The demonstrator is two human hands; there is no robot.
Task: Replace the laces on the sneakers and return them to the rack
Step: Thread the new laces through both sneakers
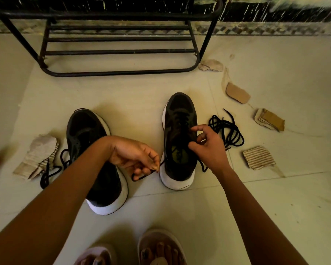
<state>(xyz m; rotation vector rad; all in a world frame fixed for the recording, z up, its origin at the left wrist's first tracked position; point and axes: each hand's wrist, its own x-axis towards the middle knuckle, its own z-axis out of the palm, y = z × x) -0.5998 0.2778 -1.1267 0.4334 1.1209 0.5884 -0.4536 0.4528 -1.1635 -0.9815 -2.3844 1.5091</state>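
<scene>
Head view: two sneakers stand side by side on the floor [141, 88], toes pointing far, toward the rack [118, 52].
Sneaker on the right [180, 106]: upright, lace [141, 176] crossed through its far eyelets, both ends hanging out at the near collar.
Left hand [134, 157]: thumb and fingers [153, 165] pinched together on one lace end, drawn out to the left of that sneaker.
Right hand [208, 148]: fingers curled together at the collar, seemingly pinching the lace's other side; the exact hold is hidden.
Sneaker on the left [84, 129]: partly under the left forearm, its own lace [52, 169] trailing loose to the left.
Spare lace [225, 131]: tangled pile just right of the right hand.
Cardboard scraps [258, 157]: scattered on both sides.
Risk, slip: a light pinch on the thin end could let go, and a tug from the other side would likely pull it back through an eyelet.
Risk, shoe: neither hand presses the sneaker down, so a hard sideways pull may tip or drag it.
Risk, length: uneven pulling could leave one end too short to tie.
Risk, mix-up: the spare lace lies close enough to be grabbed by mistake.
Risk, snag: the trailing lace on the left could catch on a scrap when that sneaker is lifted.
</scene>
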